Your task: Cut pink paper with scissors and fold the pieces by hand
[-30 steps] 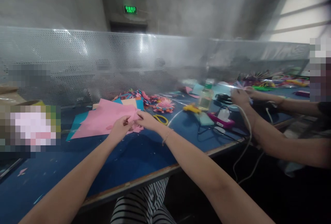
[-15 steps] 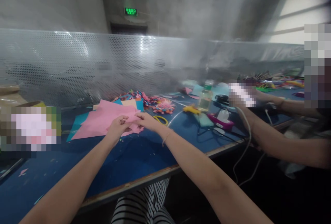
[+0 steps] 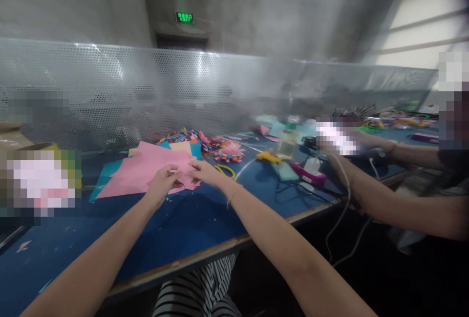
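A small pink paper piece point(image 3: 185, 177) sits between the person's fingertips, over the front right part of some larger pink sheets point(image 3: 134, 168), roughly midway between the tabletop's point(image 3: 183, 229) front and back edges. The left hand point(image 3: 163, 180) has thumb and fingers drawn together on its left side; the right hand point(image 3: 205, 174) pinches its right side, fingers curled. Its outline merges with the pink beneath, so its exact shape cannot be told.

The paper should be very light and thin, easy to crease, bend or tear, and little inclined to slip; a gentle thumb-and-forefinger pinch at opposite edges seems best, with no hard pulling.

A blue sheet point(image 3: 100, 182) shows past the pink sheets' left edge. Behind them, toward the tabletop's back edge, lie colourful paper strips point(image 3: 194, 135) and a fringed paper flower point(image 3: 231, 152). A yellow loop point(image 3: 229, 167) is near the right hand. Farther right stand a bottle point(image 3: 287, 145) and a purple power strip point(image 3: 311, 177), near a co-worker's forearm point(image 3: 399, 209).
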`<action>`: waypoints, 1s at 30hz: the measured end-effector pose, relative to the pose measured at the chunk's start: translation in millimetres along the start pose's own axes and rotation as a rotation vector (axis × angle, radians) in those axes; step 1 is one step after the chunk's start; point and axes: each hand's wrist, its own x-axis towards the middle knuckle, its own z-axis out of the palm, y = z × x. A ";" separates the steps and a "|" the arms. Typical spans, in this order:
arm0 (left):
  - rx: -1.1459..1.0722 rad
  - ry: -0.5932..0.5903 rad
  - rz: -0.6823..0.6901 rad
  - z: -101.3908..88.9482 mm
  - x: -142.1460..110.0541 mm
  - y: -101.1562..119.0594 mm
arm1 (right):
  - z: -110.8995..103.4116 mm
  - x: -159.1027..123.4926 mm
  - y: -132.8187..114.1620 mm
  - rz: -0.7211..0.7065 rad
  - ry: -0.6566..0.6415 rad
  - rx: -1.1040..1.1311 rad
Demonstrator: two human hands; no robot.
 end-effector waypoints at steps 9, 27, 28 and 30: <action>0.013 -0.027 -0.015 -1.9 0.9 -3.0 | -0.7 0.3 1.5 0.002 -0.025 -0.051; -0.028 -0.049 -0.031 -2.8 0.2 -2.5 | -1.4 5.5 12.2 0.000 -0.059 -0.069; -0.027 -0.051 -0.030 -3.0 0.5 -2.8 | -1.3 4.9 10.8 0.000 -0.056 -0.074; -0.030 -0.046 -0.021 -3.5 1.8 -4.2 | -1.1 3.6 7.5 0.001 -0.038 -0.085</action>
